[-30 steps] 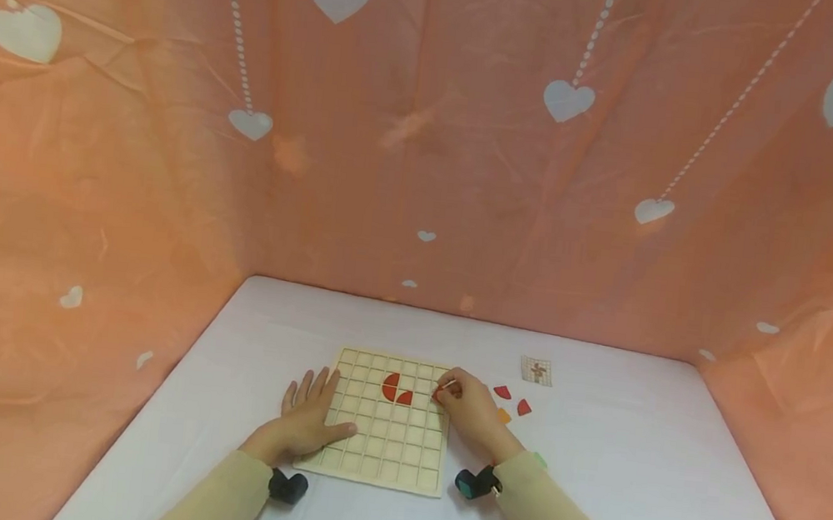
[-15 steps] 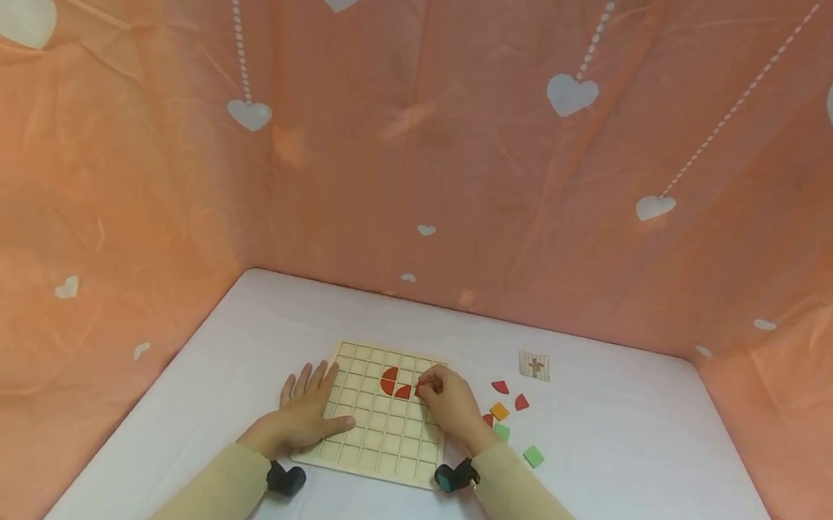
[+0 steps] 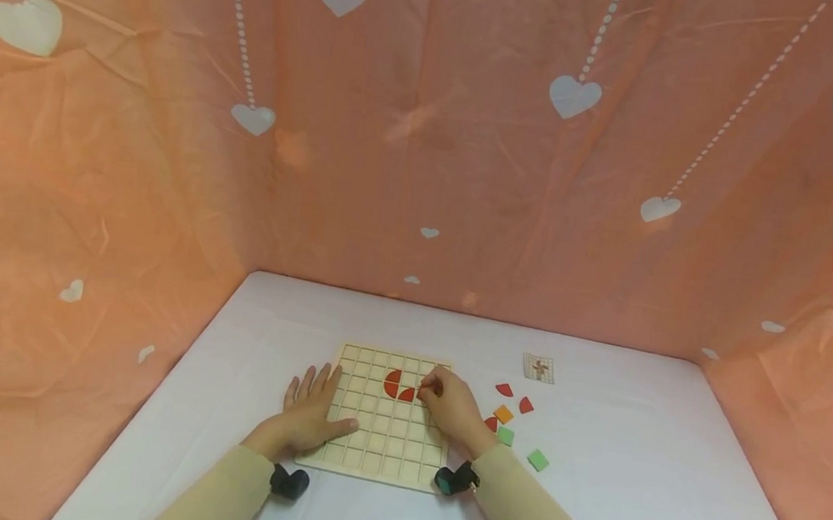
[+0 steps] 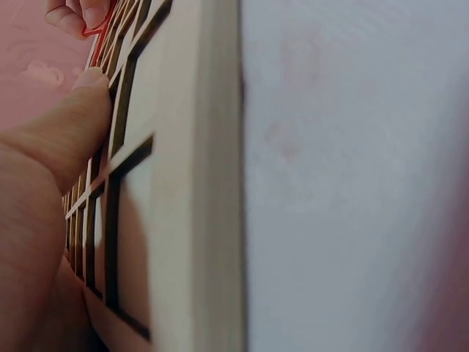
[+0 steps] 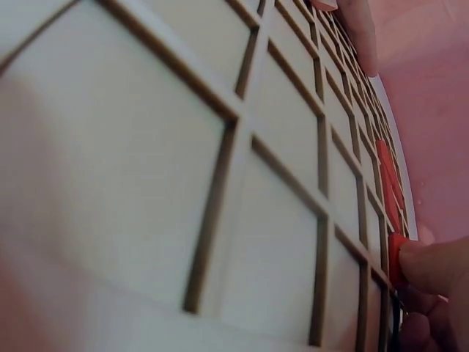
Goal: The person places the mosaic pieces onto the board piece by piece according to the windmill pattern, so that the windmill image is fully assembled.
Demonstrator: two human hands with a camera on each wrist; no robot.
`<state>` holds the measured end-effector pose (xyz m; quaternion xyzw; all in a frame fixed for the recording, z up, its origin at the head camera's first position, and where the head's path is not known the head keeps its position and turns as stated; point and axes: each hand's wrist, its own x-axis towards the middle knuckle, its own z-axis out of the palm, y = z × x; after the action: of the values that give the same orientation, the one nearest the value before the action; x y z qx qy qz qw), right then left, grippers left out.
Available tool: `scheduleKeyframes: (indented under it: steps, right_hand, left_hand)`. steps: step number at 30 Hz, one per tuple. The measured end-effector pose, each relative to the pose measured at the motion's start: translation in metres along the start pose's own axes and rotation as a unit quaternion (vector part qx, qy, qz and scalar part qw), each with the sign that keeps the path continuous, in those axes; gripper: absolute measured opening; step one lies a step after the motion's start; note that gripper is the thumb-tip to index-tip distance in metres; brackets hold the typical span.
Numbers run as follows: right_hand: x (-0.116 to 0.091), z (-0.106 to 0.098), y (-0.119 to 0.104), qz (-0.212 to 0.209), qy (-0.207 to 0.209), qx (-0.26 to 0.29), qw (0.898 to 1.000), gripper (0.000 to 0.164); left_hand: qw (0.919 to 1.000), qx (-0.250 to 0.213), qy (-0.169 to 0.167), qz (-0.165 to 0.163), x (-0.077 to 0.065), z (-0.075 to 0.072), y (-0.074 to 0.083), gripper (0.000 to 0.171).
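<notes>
A square wooden grid board point(image 3: 377, 432) lies on the white table. Three red quarter-circle pieces point(image 3: 392, 383) sit in its cells toward the far side. My left hand point(image 3: 311, 417) rests with spread fingers on the board's left edge, thumb over the grid. Between thumb and fingertips, my right hand point(image 3: 451, 403) pinches a small red piece point(image 5: 396, 259), close over the cells just right of the placed ones. Its outline is mostly hidden by the fingers. In the left wrist view the left thumb point(image 4: 84, 110) lies against the grid.
Right of the board lie loose red quarter-circle pieces point(image 3: 526, 405), an orange square point(image 3: 503, 414) and two green squares point(image 3: 538, 460). Behind them is a small card point(image 3: 539, 368) printed with a grid and a brown pinwheel figure. An orange curtain point(image 3: 470, 173) with white hearts borders the table.
My right hand has moved left over the board with the red piece, bringing it beside the placed pieces; in the last half second it barely shifts. The left hand stays put.
</notes>
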<state>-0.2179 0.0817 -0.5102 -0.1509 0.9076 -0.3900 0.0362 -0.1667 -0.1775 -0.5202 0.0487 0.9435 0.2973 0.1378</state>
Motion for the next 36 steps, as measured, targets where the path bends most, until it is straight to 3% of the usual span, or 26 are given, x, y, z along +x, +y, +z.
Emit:
scheduleKeyframes:
  steps: [14,19,36]
  right_hand:
    - [-0.0008,-0.0012,-0.0014,-0.021,-0.012,-0.043,0.999,0.001]
    - [-0.004,-0.0013,-0.0002,-0.036,-0.016,-0.062,0.997,0.007]
    - [-0.0053,0.0025,-0.0026,-0.03,-0.021,-0.04,0.999,0.004]
  left_hand:
    - [1.0,-0.001,-0.004,-0.003,-0.0006,0.0002,0.0017,0.105]
    - [1.0,0.003,-0.006,-0.002,-0.0009,0.0008,0.0021,0.104]
    - [0.9999,0.003,-0.008,0.01,-0.0013,-0.0035,0.0003,0.104]
